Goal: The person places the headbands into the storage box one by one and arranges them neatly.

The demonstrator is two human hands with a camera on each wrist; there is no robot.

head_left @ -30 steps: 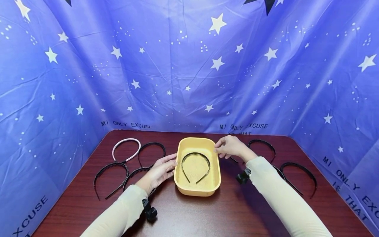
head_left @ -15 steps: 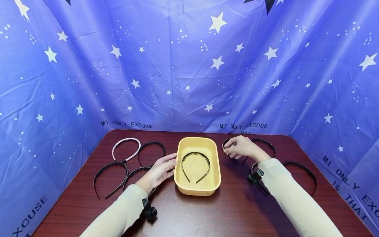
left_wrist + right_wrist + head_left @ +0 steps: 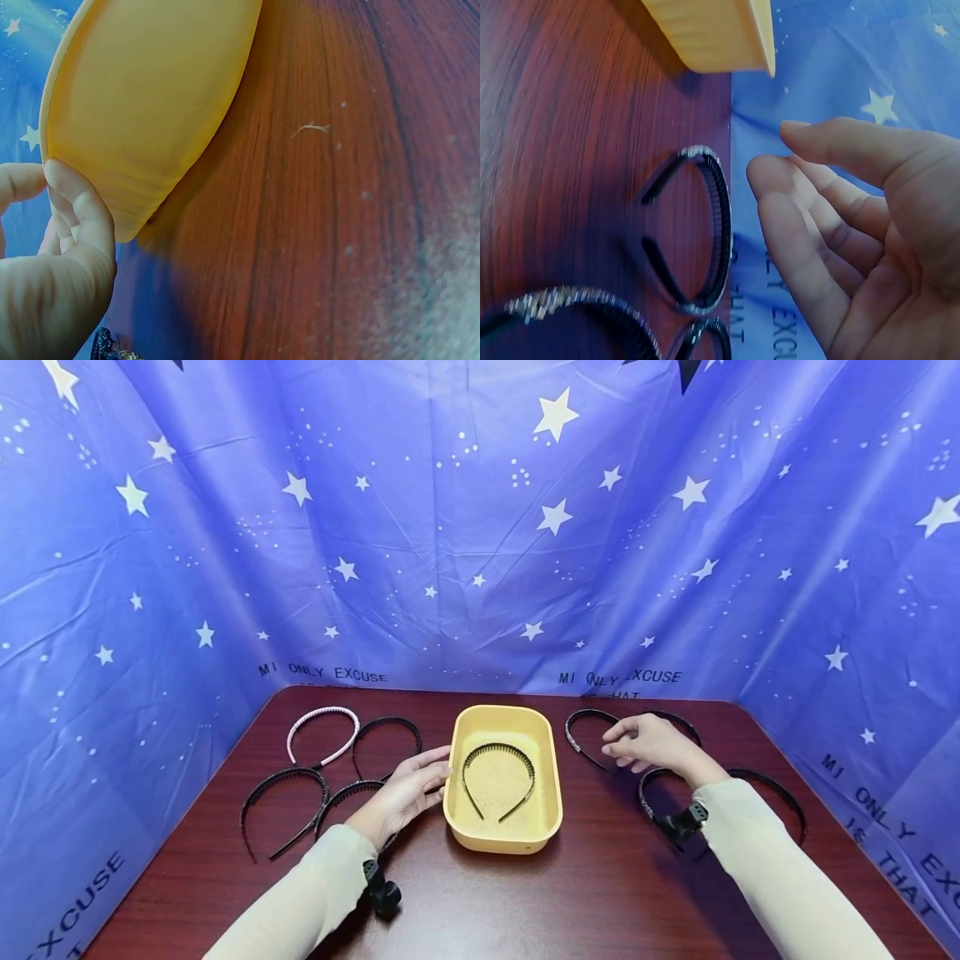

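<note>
A black toothed headband (image 3: 498, 747) lies inside a yellow plastic basin (image 3: 504, 843) in the middle of the table. My left hand (image 3: 405, 793) rests its fingertips against the basin's left wall, fingers mostly extended; the left wrist view shows a fingertip (image 3: 64, 176) at the rim. My right hand (image 3: 652, 743) hovers over the headbands on the right, holding nothing. Its fingers are loosely bent with a gap below the thumb (image 3: 832, 141). Nearest to it is a black headband with a glittery part (image 3: 572, 737), also visible as a glittery headband (image 3: 724, 225) in the right wrist view.
On the left lie a pink-and-white headband (image 3: 322, 712) and several black ones, including one black headband (image 3: 258, 789) at front. More black headbands lie at right, among them a glittery headband (image 3: 643, 793) and a dark headband (image 3: 787, 793). A starry blue cloth (image 3: 480, 527) surrounds the table.
My right hand has moved from beside the basin's right rim to the right, over the headbands, uncovering the one nearest the basin. The left hand and basin have stayed in place.
</note>
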